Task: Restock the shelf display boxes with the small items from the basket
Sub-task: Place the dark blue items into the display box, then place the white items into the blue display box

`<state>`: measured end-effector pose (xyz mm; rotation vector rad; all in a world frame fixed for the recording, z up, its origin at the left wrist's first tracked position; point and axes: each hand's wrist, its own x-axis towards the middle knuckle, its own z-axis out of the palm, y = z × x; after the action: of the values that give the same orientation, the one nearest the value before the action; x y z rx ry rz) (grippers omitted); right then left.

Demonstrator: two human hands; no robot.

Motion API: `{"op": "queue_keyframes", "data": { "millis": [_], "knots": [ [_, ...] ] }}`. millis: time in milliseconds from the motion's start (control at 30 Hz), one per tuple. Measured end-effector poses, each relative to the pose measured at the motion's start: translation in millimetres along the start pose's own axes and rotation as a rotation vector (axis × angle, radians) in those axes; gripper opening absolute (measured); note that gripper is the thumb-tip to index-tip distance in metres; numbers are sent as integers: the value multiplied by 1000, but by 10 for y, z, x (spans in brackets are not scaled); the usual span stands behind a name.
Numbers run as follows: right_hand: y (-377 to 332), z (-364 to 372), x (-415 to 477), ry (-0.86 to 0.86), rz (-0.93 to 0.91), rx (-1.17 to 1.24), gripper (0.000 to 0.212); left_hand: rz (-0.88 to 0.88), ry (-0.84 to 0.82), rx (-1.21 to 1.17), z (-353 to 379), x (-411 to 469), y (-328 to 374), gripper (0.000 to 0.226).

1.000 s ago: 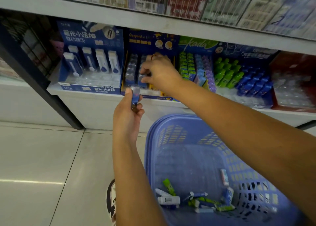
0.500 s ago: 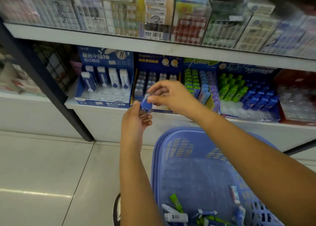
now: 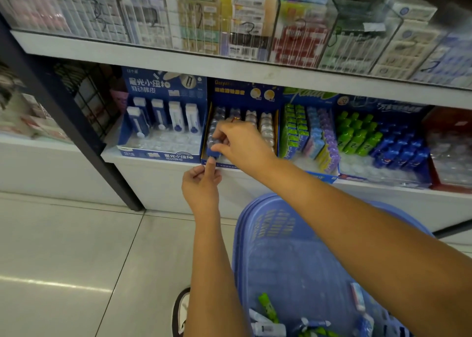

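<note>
**Recorder:** Head view. Your right hand pinches a small dark blue plastic item between thumb and fingertips. The item sits at the front-left corner of the dark blue cardboard display box with yellow inner walls.

**Checker:** Agreed. Your left hand is just below that box's front lip. Its index finger points straight up, and the tip touches either the item's underside or the lip; I cannot tell which. The other fingers are curled, and I cannot tell whether they hold anything.

**Recorder:** Status: the item is in the box's leftmost column but you have not let go of it. My judgement is that seating it is the step in hand. The columns behind your hand look well filled. The front row is hidden.

**Checker:** Stock left: the blue perforated plastic basket, below the box and nearer you, holds a green tube and several white and blue pieces. I judge you part-way through at best.

**Recorder:** Gaps: just left of the box, the blue carton of white push-up erasers shows bare clear tray cells at its front. Well right of the box, the tray of green and blue bottle-shaped pieces also has bare cells in front.

**Checker:** The green tube probably belongs in that right-hand tray. This is a judgement only, since the labels are too blurred to read.
</note>
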<state>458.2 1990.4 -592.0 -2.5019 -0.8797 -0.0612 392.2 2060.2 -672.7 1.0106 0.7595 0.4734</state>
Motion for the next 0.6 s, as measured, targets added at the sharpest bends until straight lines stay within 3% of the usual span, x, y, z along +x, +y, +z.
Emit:
{"op": "queue_keyframes", "data": {
  "millis": [200, 300, 400, 467, 600],
  "knots": [
    [-96, -4, 44, -36, -6, -167, 18, -21, -73, 39, -38, -8, 44, 27],
    [-143, -121, -18, -50, -22, -185, 24, 42, -119, 386, -69, -89, 198, 27],
    [12, -274, -489, -19, 38, -13, 20, 99, -413, 754, -68, -219, 402, 29],
    [322, -298, -946, -161, 173, 29, 21, 47, -645, 961, 60, -362, 393, 30],
    [942, -40, -1772, -627, 398, 20, 14, -290, -928, 1361, 276, -670, -210, 14]
  ]
}}
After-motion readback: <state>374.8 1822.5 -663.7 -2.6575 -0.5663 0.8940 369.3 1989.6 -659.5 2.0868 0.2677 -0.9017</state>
